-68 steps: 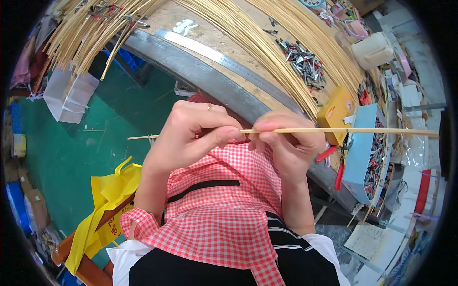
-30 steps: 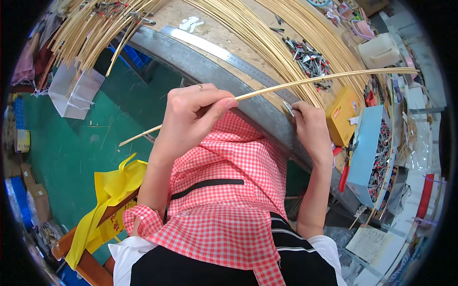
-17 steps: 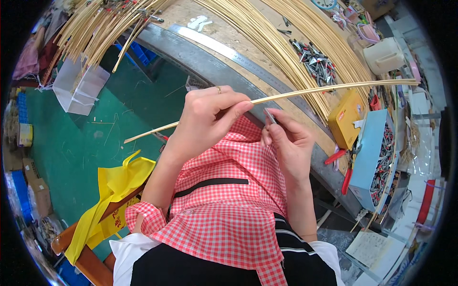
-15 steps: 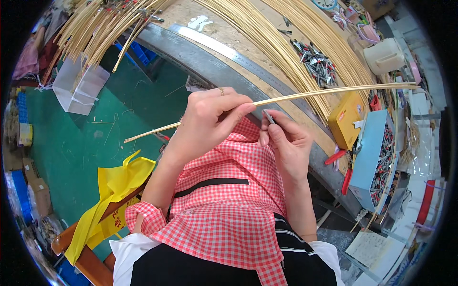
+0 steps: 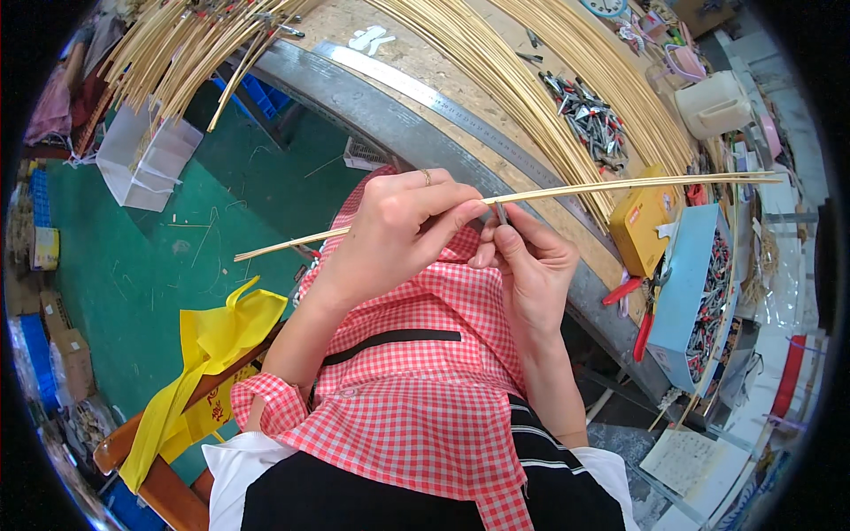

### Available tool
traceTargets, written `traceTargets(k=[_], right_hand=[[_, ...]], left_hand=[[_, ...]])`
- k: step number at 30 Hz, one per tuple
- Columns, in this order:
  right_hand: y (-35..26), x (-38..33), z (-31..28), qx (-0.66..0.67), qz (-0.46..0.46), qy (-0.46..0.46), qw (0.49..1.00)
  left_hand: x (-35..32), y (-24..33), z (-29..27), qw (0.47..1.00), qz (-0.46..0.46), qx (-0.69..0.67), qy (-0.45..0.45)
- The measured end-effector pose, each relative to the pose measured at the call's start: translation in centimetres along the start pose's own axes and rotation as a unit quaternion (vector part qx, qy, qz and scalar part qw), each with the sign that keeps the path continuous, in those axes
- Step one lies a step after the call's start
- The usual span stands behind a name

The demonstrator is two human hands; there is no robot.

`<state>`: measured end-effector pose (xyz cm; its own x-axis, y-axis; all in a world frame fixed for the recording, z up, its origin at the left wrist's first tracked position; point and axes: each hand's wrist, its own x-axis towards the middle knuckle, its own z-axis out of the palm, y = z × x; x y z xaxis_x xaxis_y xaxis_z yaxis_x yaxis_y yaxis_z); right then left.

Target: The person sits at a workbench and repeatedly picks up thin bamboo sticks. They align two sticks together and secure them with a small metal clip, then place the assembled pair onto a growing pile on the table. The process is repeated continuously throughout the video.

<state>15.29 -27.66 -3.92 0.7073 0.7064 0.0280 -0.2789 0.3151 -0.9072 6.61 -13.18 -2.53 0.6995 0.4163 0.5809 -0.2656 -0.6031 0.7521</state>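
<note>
My left hand (image 5: 403, 221) is closed around a thin bundle of pale bamboo strips (image 5: 602, 185), thumb and forefinger pinching it near the middle. The strips run across my lap, their far ends reaching out over the table to the right and fanning slightly apart. Just right of that pinch, my right hand (image 5: 538, 261) grips a small metal spring clip (image 5: 501, 213) between thumb and fingers. The clip's tip meets the strips from below; whether its jaws have closed on them I cannot tell.
On the table lie long bamboo strips (image 5: 478, 71), a steel ruler (image 5: 416, 88) and a heap of clips (image 5: 584, 119). A yellow tin (image 5: 639, 221), red-handled pliers (image 5: 645, 334) and a blue box of clips (image 5: 686, 292) stand right. A yellow cloth bag (image 5: 208, 354) hangs over a wooden chair.
My right hand has brought the clip up to the strips. The bundle's right end has dropped a little, and my left hand has shifted slightly right.
</note>
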Motion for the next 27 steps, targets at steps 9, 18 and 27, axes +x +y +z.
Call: traceTargets(k=[9,18,27], right_hand=[[-1.3,0.7,-0.9,-0.132,-0.054,-0.022,0.990],[-1.8,1.3,-0.3,-0.023,-0.066,-0.014,0.997],[2.3,-0.3,2.3,-0.187,-0.136,-0.071,0.970]], left_hand=[[0.2,-0.7,-1.0,0.998,-0.023,-0.010,-0.060],[0.3,-1.5,-1.9,0.990,-0.083,-0.076,-0.084],[0.1,1.7,-1.2,0.995,0.089,0.031,-0.034]])
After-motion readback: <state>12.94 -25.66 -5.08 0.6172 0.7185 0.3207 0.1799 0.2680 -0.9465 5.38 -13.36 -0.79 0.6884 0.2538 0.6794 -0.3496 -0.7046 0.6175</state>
